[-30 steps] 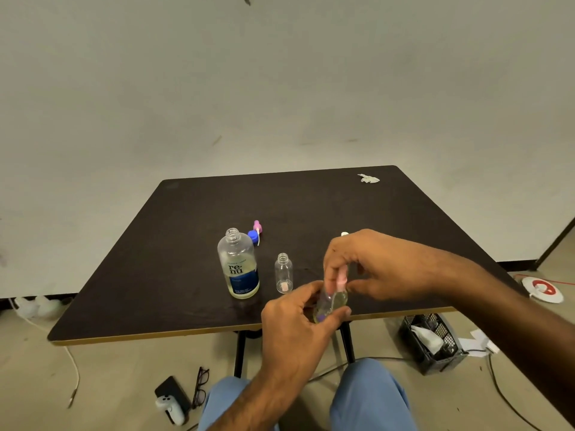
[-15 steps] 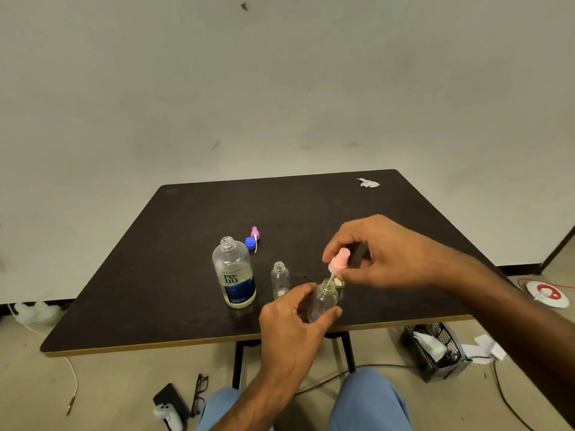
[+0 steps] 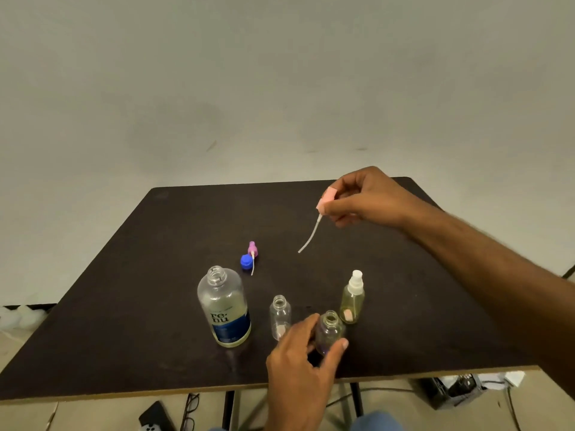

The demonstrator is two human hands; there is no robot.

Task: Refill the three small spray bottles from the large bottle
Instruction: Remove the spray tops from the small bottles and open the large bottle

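Note:
My left hand grips an uncapped small clear bottle standing near the table's front edge. My right hand holds a pink spray top high over the table, its white dip tube dangling down to the left. The large uncapped bottle with a blue label stands left of them. Between it and my left hand stands another open small bottle. A third small bottle, yellowish with a white spray top on, stands to the right.
A purple spray top and a blue cap lie behind the large bottle on the dark table. On the floor below are a phone, glasses and a black basket.
My right hand pulled the pink spray top out of the bottle and lifted it up and away to the back right. My left hand kept holding the bottle on the table.

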